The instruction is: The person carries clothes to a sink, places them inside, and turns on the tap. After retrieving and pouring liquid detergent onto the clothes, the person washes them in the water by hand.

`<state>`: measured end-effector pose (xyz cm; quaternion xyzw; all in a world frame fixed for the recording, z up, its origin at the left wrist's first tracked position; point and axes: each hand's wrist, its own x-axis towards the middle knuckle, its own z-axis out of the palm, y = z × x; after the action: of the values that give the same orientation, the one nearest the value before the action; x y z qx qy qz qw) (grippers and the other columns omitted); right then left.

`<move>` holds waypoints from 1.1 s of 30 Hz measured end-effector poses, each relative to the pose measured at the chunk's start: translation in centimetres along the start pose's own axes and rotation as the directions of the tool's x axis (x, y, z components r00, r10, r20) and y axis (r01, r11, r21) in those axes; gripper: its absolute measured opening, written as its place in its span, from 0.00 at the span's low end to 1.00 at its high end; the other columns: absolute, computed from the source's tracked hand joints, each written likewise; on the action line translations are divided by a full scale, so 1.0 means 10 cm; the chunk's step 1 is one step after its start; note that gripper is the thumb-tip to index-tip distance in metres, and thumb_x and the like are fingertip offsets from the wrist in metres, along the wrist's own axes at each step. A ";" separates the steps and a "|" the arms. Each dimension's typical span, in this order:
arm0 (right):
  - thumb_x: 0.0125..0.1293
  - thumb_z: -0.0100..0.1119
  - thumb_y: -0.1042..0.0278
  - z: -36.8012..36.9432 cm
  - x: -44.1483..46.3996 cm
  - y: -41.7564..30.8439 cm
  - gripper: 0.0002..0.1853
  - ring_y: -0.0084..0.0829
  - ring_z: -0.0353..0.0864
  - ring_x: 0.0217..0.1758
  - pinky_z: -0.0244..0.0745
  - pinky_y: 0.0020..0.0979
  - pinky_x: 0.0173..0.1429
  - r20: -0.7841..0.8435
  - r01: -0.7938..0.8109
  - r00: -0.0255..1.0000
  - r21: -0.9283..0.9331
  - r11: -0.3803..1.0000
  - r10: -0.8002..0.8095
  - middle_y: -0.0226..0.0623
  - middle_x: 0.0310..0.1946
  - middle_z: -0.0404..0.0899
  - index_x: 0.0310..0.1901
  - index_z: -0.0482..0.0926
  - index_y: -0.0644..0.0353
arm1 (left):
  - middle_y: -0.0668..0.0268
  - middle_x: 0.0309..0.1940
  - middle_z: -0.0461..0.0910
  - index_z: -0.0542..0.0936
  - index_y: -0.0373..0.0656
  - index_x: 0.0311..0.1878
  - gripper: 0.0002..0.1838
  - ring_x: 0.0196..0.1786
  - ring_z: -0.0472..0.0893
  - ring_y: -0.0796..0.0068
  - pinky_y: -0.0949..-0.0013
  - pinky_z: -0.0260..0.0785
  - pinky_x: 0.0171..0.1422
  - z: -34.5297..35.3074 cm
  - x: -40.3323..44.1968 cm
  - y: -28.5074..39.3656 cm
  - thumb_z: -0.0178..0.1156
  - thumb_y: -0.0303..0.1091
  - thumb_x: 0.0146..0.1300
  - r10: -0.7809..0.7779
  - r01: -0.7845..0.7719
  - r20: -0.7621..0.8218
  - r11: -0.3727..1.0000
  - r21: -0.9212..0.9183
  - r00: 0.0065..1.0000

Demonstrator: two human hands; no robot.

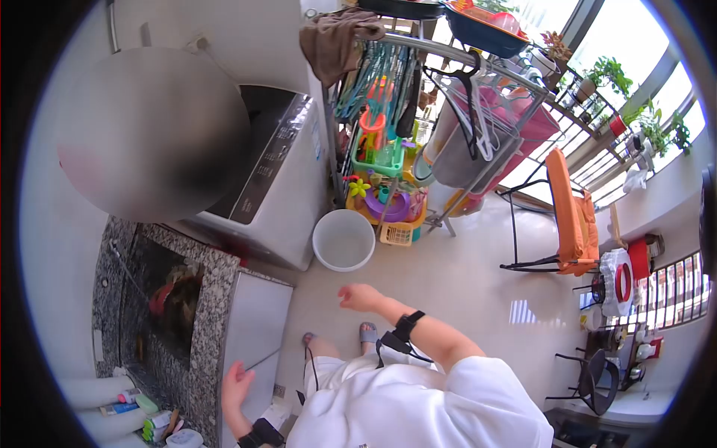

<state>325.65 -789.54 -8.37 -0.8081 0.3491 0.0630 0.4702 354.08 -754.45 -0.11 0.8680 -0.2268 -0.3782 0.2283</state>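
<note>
My left hand [237,386] is beside the white front of the sink cabinet [258,321], its fingers apart and nothing in them. Whether it touches the cabinet I cannot tell. My right hand [361,298] is held out over the floor, below the white bucket [343,240] in the view and apart from it. Its fingers are loosely bent with a small gap between them, and no object shows in it. The bucket stands upright by the washing machine [287,201]. A dark sink basin [160,291] in the speckled stone counter [213,299] holds something reddish and dark, unclear.
A blurred grey round patch hides part of the washing machine. Behind the bucket are toy baskets [403,233] and a metal drying rack [448,52] with hangers. An orange folding chair [569,216] stands right; a black chair [597,384] is lower right. Tubes and brushes [157,422] lie lower left.
</note>
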 end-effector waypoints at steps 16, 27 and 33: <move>0.56 0.64 0.56 -0.82 -0.06 1.66 0.21 0.31 0.84 0.37 0.78 0.30 0.44 -0.138 -0.436 0.837 0.414 0.799 0.529 0.40 0.37 0.84 0.48 0.81 0.60 | 0.49 0.50 0.79 0.74 0.40 0.60 0.33 0.49 0.80 0.54 0.59 0.72 0.54 0.61 1.64 1.61 0.67 0.48 0.54 0.151 -0.203 0.192 0.934 0.293 0.970; 0.59 0.63 0.60 -1.24 0.65 2.70 0.14 0.23 0.80 0.31 0.75 0.27 0.32 -0.004 -0.588 0.647 0.634 0.502 0.763 0.31 0.31 0.82 0.44 0.81 0.58 | 0.47 0.53 0.77 0.72 0.38 0.60 0.33 0.57 0.75 0.49 0.56 0.67 0.61 1.13 1.62 1.76 0.66 0.46 0.54 0.076 -0.126 0.175 0.945 0.302 0.982; 0.56 0.60 0.58 -1.20 0.97 3.43 0.16 0.27 0.82 0.30 0.78 0.30 0.36 0.019 -0.605 0.768 0.354 0.714 0.641 0.36 0.30 0.83 0.42 0.83 0.60 | 0.47 0.50 0.77 0.73 0.39 0.58 0.30 0.55 0.75 0.46 0.55 0.68 0.59 1.79 0.93 1.56 0.66 0.43 0.54 -0.100 0.094 0.014 0.965 0.245 0.995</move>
<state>308.76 -814.85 -30.49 -0.5514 0.6304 0.1140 0.5343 342.74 -776.11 -7.28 0.8945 -0.2318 -0.3694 0.0981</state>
